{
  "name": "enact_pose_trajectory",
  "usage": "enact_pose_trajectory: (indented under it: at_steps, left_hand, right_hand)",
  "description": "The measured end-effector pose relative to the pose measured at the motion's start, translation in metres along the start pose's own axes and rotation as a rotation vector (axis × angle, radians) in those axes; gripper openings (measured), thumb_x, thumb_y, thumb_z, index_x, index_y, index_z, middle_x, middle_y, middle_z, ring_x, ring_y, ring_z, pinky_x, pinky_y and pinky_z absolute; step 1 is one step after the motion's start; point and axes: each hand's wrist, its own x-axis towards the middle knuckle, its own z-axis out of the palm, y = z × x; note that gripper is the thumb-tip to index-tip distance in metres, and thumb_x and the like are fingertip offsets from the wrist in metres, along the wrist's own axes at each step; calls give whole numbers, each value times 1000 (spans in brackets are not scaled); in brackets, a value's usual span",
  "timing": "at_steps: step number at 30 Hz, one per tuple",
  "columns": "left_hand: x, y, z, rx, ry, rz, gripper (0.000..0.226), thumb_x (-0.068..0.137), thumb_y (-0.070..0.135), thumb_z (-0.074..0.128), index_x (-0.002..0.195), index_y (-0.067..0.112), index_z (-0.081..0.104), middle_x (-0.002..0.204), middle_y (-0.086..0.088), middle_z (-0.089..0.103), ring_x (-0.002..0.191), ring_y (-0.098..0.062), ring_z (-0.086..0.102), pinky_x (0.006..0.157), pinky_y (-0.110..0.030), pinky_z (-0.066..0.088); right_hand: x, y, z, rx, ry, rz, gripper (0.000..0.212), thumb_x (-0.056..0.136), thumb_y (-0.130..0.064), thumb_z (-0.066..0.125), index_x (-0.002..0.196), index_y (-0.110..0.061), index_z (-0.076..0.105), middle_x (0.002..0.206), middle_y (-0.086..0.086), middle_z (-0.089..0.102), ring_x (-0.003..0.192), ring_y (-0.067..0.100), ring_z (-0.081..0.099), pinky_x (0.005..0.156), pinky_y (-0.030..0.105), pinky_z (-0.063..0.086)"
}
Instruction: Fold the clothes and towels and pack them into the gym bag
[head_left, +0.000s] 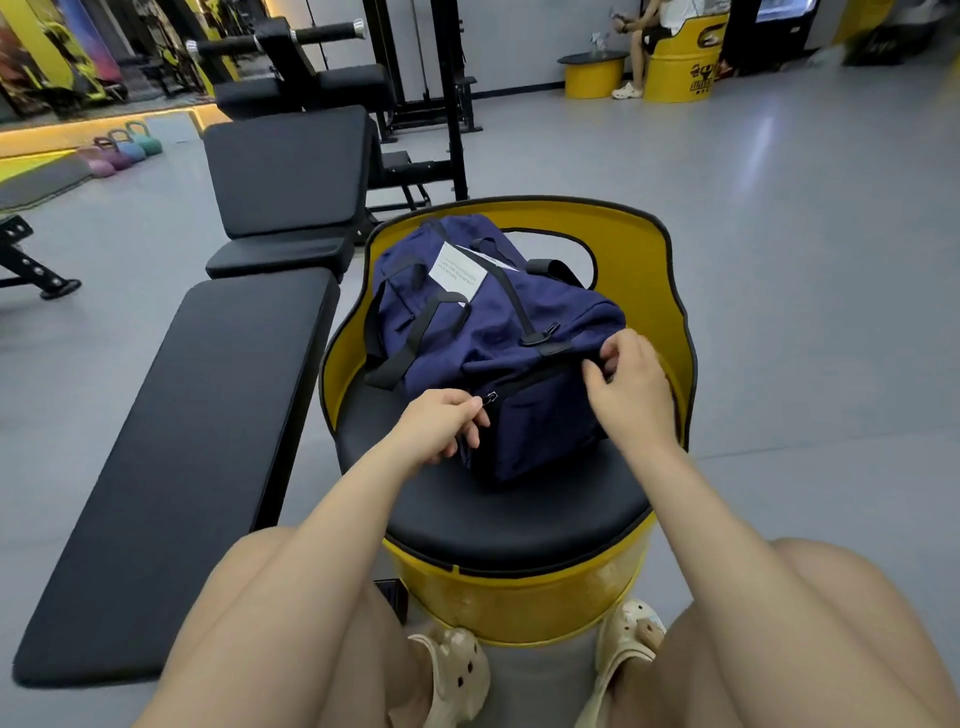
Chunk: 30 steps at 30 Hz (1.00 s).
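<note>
A navy gym bag (488, 332) is set on the black padded seat of a yellow barrel chair (519, 514), directly in front of the seated person's knees, so that it is raised to a height both hands can reach without stooping. The curved yellow back of the chair stands behind the bag, and the bag is judged to be kept from sliding away by it.

The zipper pull (490, 399) at the near end of the bag is pinched between thumb and fingers of the left hand (441, 431), which is curled tightly on it. The fabric at the top corner of the same end is gripped by the right hand (631, 387), just beside the black strap tab. This grip is judged to be there to hold the cloth taut, so that the zipper can be run along its track without the bag bunching or being dragged.

The carry straps are left slack over the top, and a white paper tag (457, 271) is lying on the upper panel. No clothes or towels can be seen; whether any are already inside cannot be told. A black padded bench (182, 467) is standing just to the left of the chair.
</note>
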Motion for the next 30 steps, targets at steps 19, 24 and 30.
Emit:
enact_pose_trajectory:
  at_steps: [19, 24, 30]
  left_hand:
    - [1, -17, -4, 128, -8, 41, 27, 97, 24, 50, 75, 19, 65, 68, 7, 68, 34, -4, 42, 39, -16, 32]
    - [-6, -24, 1, 197, -60, -66, 23, 99, 21, 47, 87, 12, 65, 80, 0, 69, 40, -6, 45, 33, -8, 29]
    - [-8, -50, 26, 36, 40, -78, 21, 99, 23, 47, 90, 18, 65, 81, 1, 70, 46, -12, 46, 34, -10, 29]
  right_hand:
    - [-29, -53, 34, 514, -390, 402, 30, 93, -22, 61, 67, -8, 63, 62, 7, 64, 52, 14, 60, 45, 21, 49]
    - [-30, -53, 32, 606, -364, 487, 28, 94, -21, 58, 70, -8, 60, 66, 9, 63, 53, 15, 59, 45, 21, 50]
    - [-53, -53, 49, 338, -420, 324, 36, 83, -48, 67, 73, -13, 65, 68, 6, 69, 63, 18, 68, 58, 33, 59]
